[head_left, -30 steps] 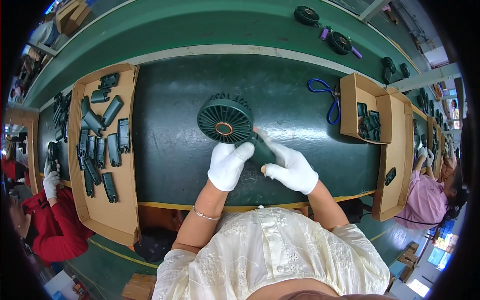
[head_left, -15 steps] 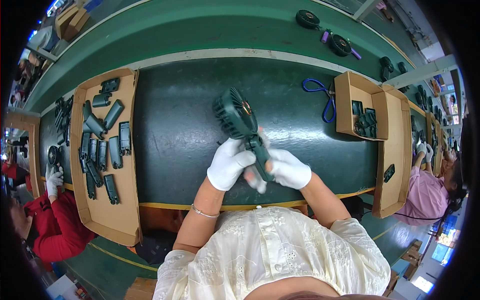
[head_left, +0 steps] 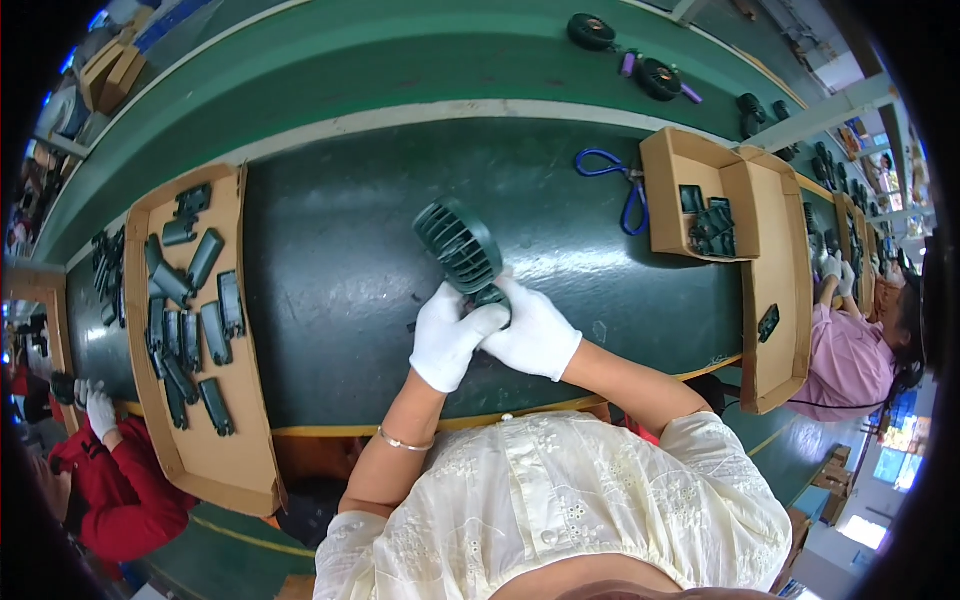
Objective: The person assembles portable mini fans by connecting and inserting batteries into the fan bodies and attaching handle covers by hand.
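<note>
A dark green handheld fan (head_left: pixel 460 243) is held up over the table, its round slatted grille tilted up and to the left. White gloves cover both my hands. My left hand (head_left: pixel 447 335) is closed round the left side of the fan's neck. From the right, my right hand (head_left: pixel 532 330) grips the same part, and the two gloves meet there. The fan's handle is mostly hidden behind the gloves.
At left stands a cardboard tray (head_left: pixel 258 420) with several dark green handle shells. A small cardboard box (head_left: pixel 672 190) at right holds more dark parts, beside blue-handled scissors (head_left: pixel 630 178). Another cardboard tray (head_left: pixel 778 372) holds one part. Fan heads (head_left: pixel 660 79) lie on the far green belt. Co-workers sit at both sides.
The fan has turned so its slatted grille shows and its handle is now covered. My right hand has moved up and left to the neck beside my left hand.
</note>
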Available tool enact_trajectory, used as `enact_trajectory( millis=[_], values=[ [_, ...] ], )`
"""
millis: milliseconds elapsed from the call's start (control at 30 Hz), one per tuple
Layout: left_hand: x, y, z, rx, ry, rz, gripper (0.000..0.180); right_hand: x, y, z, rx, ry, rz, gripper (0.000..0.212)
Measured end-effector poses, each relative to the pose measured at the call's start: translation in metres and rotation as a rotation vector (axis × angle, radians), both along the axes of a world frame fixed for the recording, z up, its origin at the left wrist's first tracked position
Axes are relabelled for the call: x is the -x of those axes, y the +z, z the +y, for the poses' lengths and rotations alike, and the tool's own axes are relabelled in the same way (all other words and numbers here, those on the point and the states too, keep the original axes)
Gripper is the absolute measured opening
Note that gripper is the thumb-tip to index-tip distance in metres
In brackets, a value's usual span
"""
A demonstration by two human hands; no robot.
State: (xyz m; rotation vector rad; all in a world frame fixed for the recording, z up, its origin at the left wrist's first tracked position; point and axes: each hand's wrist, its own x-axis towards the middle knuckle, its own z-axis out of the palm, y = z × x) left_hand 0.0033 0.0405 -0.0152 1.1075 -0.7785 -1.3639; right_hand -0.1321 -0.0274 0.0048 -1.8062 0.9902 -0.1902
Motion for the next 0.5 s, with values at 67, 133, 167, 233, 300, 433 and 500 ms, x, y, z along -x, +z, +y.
enact_trajectory(
  millis=[67,133,167,233,300,433,500],
  values=[
    [-0.003,-0.008,0.0,-0.059,0.11,0.015,0.041,0.001,0.009,-0.002,0.026,0.058,-0.111,0.052],
    [-0.001,-0.009,-0.002,-0.076,0.355,0.172,0.033,0.002,0.024,-0.005,-0.328,0.155,-0.065,0.039],
    [-0.005,-0.009,-0.005,-0.095,0.358,0.155,0.034,0.003,0.02,-0.002,-0.485,0.043,-0.176,0.035],
    [-0.007,-0.011,-0.003,-0.01,0.358,0.24,0.043,0.003,0.034,-0.022,-0.635,-0.026,-0.228,0.038],
    [0.003,-0.005,-0.009,0.022,0.322,0.253,0.049,-0.002,0.029,-0.047,-0.926,-0.23,-0.362,0.046],
    [0.0,-0.001,-0.012,0.014,0.23,0.282,0.055,-0.04,0.024,-0.131,-0.768,-0.406,-0.496,0.049],
    [-0.002,0.0,-0.012,-0.011,0.256,0.294,0.054,-0.06,0.02,-0.189,-0.586,-0.476,-0.47,0.049]
  ],
)
